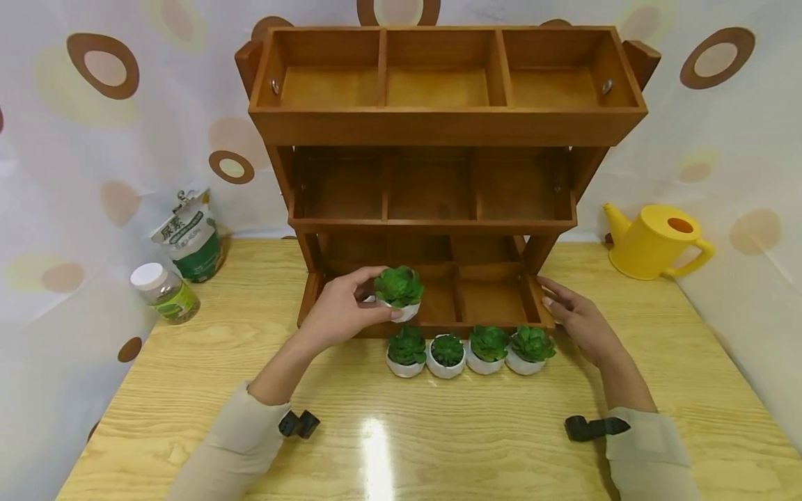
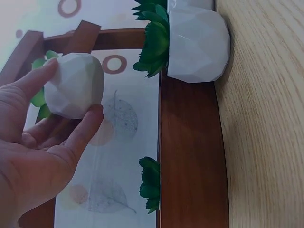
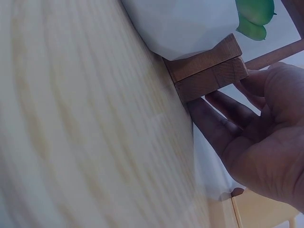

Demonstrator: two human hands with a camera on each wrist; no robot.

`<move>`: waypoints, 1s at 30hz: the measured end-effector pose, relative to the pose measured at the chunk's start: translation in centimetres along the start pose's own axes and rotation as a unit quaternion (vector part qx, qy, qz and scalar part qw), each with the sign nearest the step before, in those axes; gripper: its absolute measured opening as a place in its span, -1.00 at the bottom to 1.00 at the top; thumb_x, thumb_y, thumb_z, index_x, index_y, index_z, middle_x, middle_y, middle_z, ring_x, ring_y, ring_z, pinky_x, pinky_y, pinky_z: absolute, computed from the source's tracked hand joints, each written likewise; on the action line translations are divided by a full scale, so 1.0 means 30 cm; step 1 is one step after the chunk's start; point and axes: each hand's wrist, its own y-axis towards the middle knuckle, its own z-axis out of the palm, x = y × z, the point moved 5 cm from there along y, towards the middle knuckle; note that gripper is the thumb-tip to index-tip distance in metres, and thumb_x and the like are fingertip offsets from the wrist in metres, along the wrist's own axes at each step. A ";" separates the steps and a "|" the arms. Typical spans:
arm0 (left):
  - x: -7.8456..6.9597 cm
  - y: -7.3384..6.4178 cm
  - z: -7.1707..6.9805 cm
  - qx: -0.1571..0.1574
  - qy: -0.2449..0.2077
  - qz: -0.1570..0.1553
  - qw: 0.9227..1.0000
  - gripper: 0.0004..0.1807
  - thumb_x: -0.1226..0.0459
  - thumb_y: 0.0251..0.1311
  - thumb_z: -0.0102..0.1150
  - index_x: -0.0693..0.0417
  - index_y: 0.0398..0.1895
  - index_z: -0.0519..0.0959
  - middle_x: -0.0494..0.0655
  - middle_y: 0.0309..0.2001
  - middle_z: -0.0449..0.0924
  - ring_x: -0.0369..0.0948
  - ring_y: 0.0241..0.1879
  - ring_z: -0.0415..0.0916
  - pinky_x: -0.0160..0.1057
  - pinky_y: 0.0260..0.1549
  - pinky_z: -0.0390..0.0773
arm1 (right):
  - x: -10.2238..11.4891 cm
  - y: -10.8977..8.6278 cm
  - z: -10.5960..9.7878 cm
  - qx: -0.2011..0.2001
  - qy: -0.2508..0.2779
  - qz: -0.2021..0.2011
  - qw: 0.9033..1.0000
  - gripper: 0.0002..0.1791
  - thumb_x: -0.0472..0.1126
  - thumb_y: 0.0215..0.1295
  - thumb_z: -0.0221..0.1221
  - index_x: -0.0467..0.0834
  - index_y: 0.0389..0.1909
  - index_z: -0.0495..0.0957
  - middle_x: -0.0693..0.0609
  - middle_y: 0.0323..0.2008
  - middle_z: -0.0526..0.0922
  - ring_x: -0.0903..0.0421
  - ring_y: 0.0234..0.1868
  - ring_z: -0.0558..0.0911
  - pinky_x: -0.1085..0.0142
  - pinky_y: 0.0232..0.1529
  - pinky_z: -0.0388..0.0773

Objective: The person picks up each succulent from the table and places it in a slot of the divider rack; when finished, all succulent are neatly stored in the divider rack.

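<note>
My left hand [image 1: 344, 306] holds a small succulent in a faceted white pot [image 1: 401, 292] between thumb and fingers. It hangs over the bottom tier of a brown wooden shelf [image 1: 447, 129]. In the left wrist view, that pot [image 2: 76, 88] is tilted, its base toward the camera. My right hand [image 1: 579, 320] touches the right end of the bottom tier with extended fingers, against the side board [image 3: 211, 78]. Several potted succulents [image 1: 447, 355] stand in a row along the shelf's front. Leaves of another succulent [image 2: 149, 185] show above the front board, mostly hidden in the head view.
At the left stand a white-capped jar [image 1: 166, 292] and a green-and-white bag [image 1: 191, 240] with a clip. A yellow watering can [image 1: 654, 240] is at the right. Patterned cloth [image 1: 175, 111] hangs behind the wooden table [image 1: 489, 438].
</note>
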 end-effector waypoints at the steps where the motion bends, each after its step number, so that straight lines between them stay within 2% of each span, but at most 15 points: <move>1: -0.002 0.002 0.002 -0.001 -0.003 0.001 1.000 -0.27 0.11 0.05 0.54 -0.14 0.35 0.50 -0.10 0.14 0.67 -0.09 0.11 0.66 -0.06 0.08 0.65 | 0.001 0.001 0.001 0.001 0.000 -0.001 1.000 -0.35 0.05 0.66 -0.17 0.07 0.65 -0.07 -0.24 0.61 -0.02 -0.34 0.51 0.24 -0.27 0.41 0.23; 7: 0.003 0.022 0.011 -0.005 -0.009 0.008 1.000 -0.30 0.15 0.09 0.50 -0.14 0.35 0.49 -0.10 0.15 0.64 -0.09 0.10 0.65 -0.08 0.06 0.67 | -0.007 0.010 0.001 0.002 0.005 0.007 1.000 -0.36 0.01 0.67 -0.18 0.07 0.65 -0.08 -0.24 0.62 -0.03 -0.35 0.52 0.22 -0.27 0.42 0.22; 8: 0.004 0.025 0.011 -0.006 -0.008 0.010 1.000 -0.30 0.16 0.09 0.50 -0.13 0.35 0.48 -0.09 0.15 0.64 -0.09 0.10 0.65 -0.09 0.06 0.67 | -0.008 0.010 0.000 0.002 0.005 0.007 1.000 -0.36 0.02 0.66 -0.17 0.07 0.65 -0.08 -0.24 0.61 -0.03 -0.33 0.52 0.23 -0.16 0.42 0.31; 11: 0.007 0.041 0.016 -0.008 -0.004 0.009 1.000 -0.28 0.16 0.10 0.49 -0.11 0.37 0.46 -0.07 0.17 0.62 -0.07 0.10 0.64 -0.09 0.04 0.68 | -0.007 0.010 -0.002 0.000 -0.001 0.008 1.000 -0.37 0.02 0.67 -0.18 0.07 0.65 -0.07 -0.22 0.61 0.00 -0.30 0.51 0.26 -0.06 0.39 0.40; 14: 0.010 0.056 0.021 -0.009 -0.002 0.008 1.000 -0.27 0.16 0.11 0.48 -0.07 0.39 0.44 -0.03 0.18 0.61 -0.04 0.12 0.63 -0.09 0.02 0.68 | -0.004 0.009 -0.004 -0.001 -0.006 0.007 1.000 -0.37 0.02 0.66 -0.18 0.07 0.64 -0.05 -0.22 0.61 0.01 -0.28 0.51 0.27 0.14 0.32 0.50; 15: 0.012 0.063 0.025 -0.009 -0.002 0.008 1.000 -0.27 0.17 0.12 0.48 -0.06 0.39 0.43 -0.02 0.19 0.60 -0.03 0.13 0.62 -0.09 0.02 0.68 | -0.004 0.009 -0.004 -0.001 -0.006 0.007 1.000 -0.37 0.02 0.66 -0.18 0.07 0.64 -0.05 -0.21 0.61 0.01 -0.28 0.51 0.27 0.13 0.33 0.49; 18: 0.016 0.081 0.036 -0.008 -0.002 0.011 1.000 -0.29 0.18 0.13 0.48 -0.04 0.37 0.43 -0.02 0.18 0.60 -0.04 0.15 0.61 -0.09 0.04 0.68 | -0.005 0.008 -0.004 0.000 -0.002 0.004 1.000 -0.37 0.02 0.67 -0.18 0.07 0.65 -0.05 -0.23 0.60 0.03 -0.28 0.49 0.30 0.39 0.17 0.56; 22: 0.024 0.104 0.051 -0.008 0.013 0.006 1.000 -0.27 0.15 0.13 0.48 -0.05 0.39 0.43 -0.06 0.18 0.62 -0.08 0.18 0.59 -0.07 0.07 0.65 | -0.005 0.006 -0.001 0.004 0.004 -0.001 1.000 -0.36 0.03 0.66 -0.19 0.08 0.65 -0.07 -0.25 0.59 0.06 -0.29 0.47 0.33 0.55 0.03 0.52; 26: 0.032 0.122 0.064 -0.009 0.040 0.003 0.999 -0.25 0.10 0.14 0.46 -0.08 0.43 0.43 -0.07 0.21 0.61 -0.08 0.20 0.56 0.00 0.15 0.59 | -0.004 0.006 -0.001 0.003 0.001 -0.001 1.000 -0.36 0.04 0.66 -0.18 0.08 0.65 -0.06 -0.26 0.59 0.07 -0.28 0.46 0.34 0.50 0.07 0.53; 28: 0.035 0.131 0.070 -0.009 0.050 0.005 0.999 -0.26 0.09 0.15 0.45 -0.08 0.43 0.43 -0.06 0.24 0.60 -0.07 0.24 0.54 0.03 0.21 0.55 | -0.004 0.005 -0.001 0.001 -0.004 0.000 1.000 -0.36 0.05 0.66 -0.18 0.08 0.65 -0.06 -0.25 0.59 0.07 -0.28 0.47 0.33 0.33 0.20 0.55; 30: 0.037 0.140 0.077 -0.008 0.060 0.010 0.998 -0.26 0.09 0.16 0.44 -0.05 0.43 0.44 -0.04 0.26 0.58 -0.06 0.26 0.52 0.05 0.25 0.52 | -0.005 0.006 -0.001 0.001 -0.005 0.002 1.000 -0.36 0.05 0.66 -0.18 0.08 0.65 -0.07 -0.25 0.59 0.06 -0.29 0.48 0.31 0.09 0.33 0.49</move>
